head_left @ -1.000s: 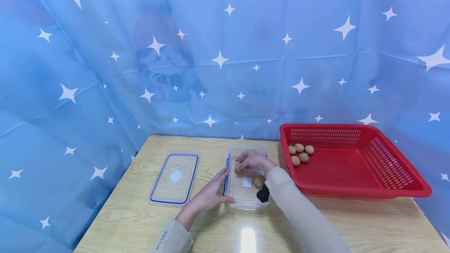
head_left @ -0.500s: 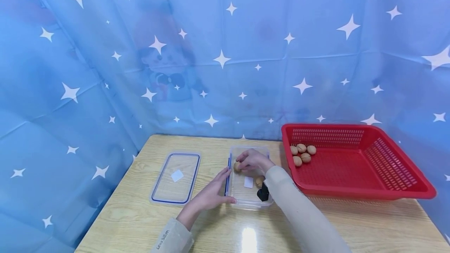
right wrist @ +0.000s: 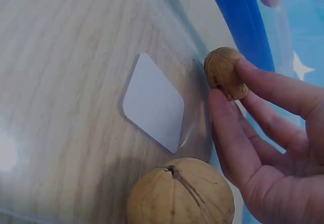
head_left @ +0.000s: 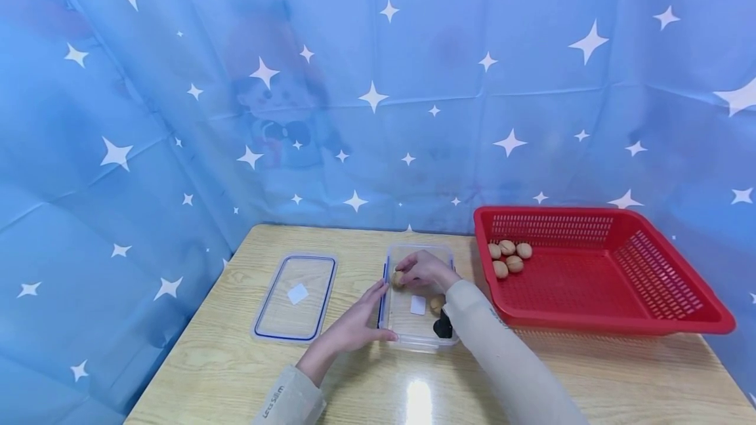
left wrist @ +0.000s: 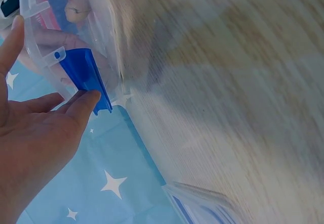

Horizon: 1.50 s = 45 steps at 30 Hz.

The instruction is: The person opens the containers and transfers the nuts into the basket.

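Observation:
A clear plastic container (head_left: 407, 340) with blue side latches stands on the table. My right hand (head_left: 426, 269) is inside it, pinching a walnut (right wrist: 225, 75) between thumb and fingertips near the latch-side wall. Another walnut (right wrist: 179, 196) lies on the container floor, close to a white label (right wrist: 153, 103). At the container's left side, my left hand (head_left: 354, 328) has its fingers extended against the wall and its thumb by the near corner. The left wrist view has those fingertips touching the blue latch (left wrist: 87, 75).
To the left, a clear lid (head_left: 295, 299) with a blue seal lies flat on the wooden table (head_left: 366, 392). A red basket (head_left: 590, 321) stands at the right with several walnuts (head_left: 506, 248) in its left end. Behind hangs a blue star-patterned curtain (head_left: 425, 51).
The walnut pinched in my right hand has shifted only slightly beside the container's left wall. My left hand stays in place, and the head view has moved a little.

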Available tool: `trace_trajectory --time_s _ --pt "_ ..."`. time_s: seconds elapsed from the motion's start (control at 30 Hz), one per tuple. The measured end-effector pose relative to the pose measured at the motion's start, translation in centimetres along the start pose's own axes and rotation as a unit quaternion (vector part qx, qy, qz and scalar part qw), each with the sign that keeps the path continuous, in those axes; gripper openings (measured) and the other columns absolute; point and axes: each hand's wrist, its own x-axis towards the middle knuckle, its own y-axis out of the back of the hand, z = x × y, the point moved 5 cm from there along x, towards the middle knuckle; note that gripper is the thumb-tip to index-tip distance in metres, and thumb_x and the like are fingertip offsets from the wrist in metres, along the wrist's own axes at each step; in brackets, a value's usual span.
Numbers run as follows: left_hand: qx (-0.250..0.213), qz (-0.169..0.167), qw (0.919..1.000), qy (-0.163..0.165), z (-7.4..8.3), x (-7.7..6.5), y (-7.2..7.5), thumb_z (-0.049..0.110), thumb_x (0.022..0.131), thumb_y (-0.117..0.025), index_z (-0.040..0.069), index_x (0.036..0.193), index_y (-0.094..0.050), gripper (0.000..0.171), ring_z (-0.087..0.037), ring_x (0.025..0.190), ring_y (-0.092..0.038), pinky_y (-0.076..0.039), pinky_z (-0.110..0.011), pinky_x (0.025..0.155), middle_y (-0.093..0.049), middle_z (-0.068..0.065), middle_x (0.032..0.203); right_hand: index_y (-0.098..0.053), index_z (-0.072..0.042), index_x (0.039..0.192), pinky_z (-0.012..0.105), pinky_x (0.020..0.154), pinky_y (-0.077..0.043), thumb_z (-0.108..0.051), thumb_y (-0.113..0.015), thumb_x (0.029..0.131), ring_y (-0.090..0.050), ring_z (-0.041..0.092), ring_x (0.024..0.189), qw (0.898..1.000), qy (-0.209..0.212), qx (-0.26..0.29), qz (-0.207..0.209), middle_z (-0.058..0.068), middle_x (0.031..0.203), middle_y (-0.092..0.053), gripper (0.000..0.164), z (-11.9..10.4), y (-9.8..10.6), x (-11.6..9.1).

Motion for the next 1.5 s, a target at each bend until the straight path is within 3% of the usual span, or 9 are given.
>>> trace_trajectory --time_s 0.23,0.47,0.8,1.33,1.5 --pt "-0.001 -0.001 1.0 -0.003 -0.05 0.05 -0.08 0.036 0.086 -0.077 0.004 0.158 -0.023 0.096 -0.041 0.152 -0.022 -0.025 -0.059 0.123 -0.015 -0.018 0.167 -0.069 0.004 0.117 0.021 0.068 -0.057 -0.001 -0.075 0.085 -0.063 0.011 0.075 1.0 -0.003 0.017 0.006 0.013 0.104 -0.072 0.034 0.49 0.08 0.16" --pt "0.003 0.002 0.9999 -0.01 -0.01 0.07 0.06 0.036 0.085 -0.077 0.003 0.158 -0.023 0.096 -0.041 0.151 -0.023 -0.026 -0.059 0.122 -0.015 -0.018 0.167 -0.071 0.001 0.115 0.018 0.063 -0.051 -0.002 -0.075 0.084 -0.059 0.011 0.071 1.0 -0.003 0.014 0.013 0.008 0.097 -0.071 0.031 0.61 0.18 0.28" --pt "0.003 -0.001 1.0 -0.007 0.06 0.06 0.18 0.036 0.086 -0.077 0.004 0.158 -0.022 0.096 -0.041 0.152 -0.022 -0.025 -0.059 0.123 -0.014 -0.018 0.167 -0.073 -0.002 0.113 0.019 0.065 -0.048 -0.006 -0.073 0.086 -0.057 0.011 0.074 0.999 0.012 -0.034 0.017 0.004 0.092 -0.071 0.027 0.45 0.35 0.34" --pt "0.0 -0.003 1.0 -0.003 0.07 0.2 0.24 0.035 0.086 -0.077 0.004 0.158 -0.023 0.095 -0.04 0.152 -0.022 -0.026 -0.058 0.123 -0.014 -0.016 0.168 -0.073 -0.004 0.112 0.02 0.06 -0.043 -0.005 -0.074 0.084 -0.055 0.012 0.072 0.999 0.003 -0.023 0.028 0.003 0.088 -0.072 0.028 0.08 0.65 0.23" --pt "0.001 -0.002 1.0 -0.004 0.11 0.14 0.17 0.033 0.086 -0.077 0.004 0.158 -0.023 0.095 -0.04 0.152 -0.023 -0.026 -0.058 0.123 -0.015 -0.017 0.167 -0.074 -0.004 0.112 0.022 0.067 -0.05 -0.003 -0.075 0.081 -0.059 0.014 0.079 0.999 0.004 -0.014 0.033 0.006 0.096 -0.074 0.031 -0.31 0.82 -0.09"
